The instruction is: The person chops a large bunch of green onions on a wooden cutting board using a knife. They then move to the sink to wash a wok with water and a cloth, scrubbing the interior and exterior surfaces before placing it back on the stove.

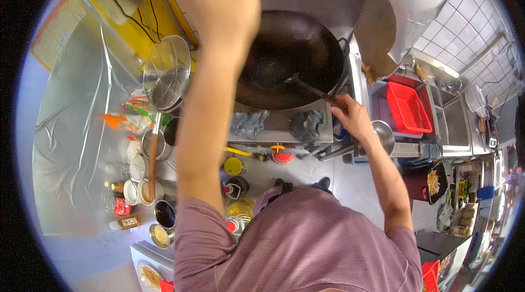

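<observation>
A large dark wok point(295, 42) sits on the stove in front of me. My right hand point(350, 115) grips the wooden handle of a wok spatula point(313, 89), whose metal end rests low in the wok. Only dark metal shows in the part of the wok that I can see. My left hand point(223, 5) is raised high and blurred at the top edge, with its fingers cut off or hidden. That forearm covers the wok's left side. Left of the forearm, a wire-mesh strainer point(167, 72) with a wooden handle lies across pots.
Crumpled blue cloths point(308, 124) lie along the stove's front edge. A red plastic basket point(408, 107) is in the sink area at right. Seasoning containers point(139, 167) crowd the left counter. A metal bowl point(383, 138) is beside my right forearm; bottles point(237, 187) stand on the floor.
</observation>
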Available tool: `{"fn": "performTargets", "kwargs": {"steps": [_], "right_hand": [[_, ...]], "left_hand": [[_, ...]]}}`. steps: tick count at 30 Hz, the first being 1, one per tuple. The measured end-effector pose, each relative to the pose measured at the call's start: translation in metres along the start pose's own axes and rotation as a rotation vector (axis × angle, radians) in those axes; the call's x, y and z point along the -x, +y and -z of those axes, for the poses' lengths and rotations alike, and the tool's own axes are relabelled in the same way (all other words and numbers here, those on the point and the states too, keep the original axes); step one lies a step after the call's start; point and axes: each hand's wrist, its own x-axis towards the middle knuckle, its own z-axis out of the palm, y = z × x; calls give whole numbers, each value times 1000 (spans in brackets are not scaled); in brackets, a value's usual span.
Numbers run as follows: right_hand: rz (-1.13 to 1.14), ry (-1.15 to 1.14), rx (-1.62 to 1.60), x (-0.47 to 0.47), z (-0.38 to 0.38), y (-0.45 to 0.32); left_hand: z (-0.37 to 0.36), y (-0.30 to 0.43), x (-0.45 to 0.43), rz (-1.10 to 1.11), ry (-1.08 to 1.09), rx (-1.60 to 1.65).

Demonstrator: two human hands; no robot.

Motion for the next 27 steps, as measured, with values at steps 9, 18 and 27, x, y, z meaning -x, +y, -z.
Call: {"fn": "performTargets", "kwargs": {"steps": [9,18,27], "right_hand": [[333,-165,862,-84,7,11],[-557,-872,95,-155,19,-26],[110,-428,699,-165,-26,-51]], "left_hand": [[199,25,411,1045,-365,-268],[371,86,539,1526,-565,-738],[380,53,535,1538,-418,-606]]}}
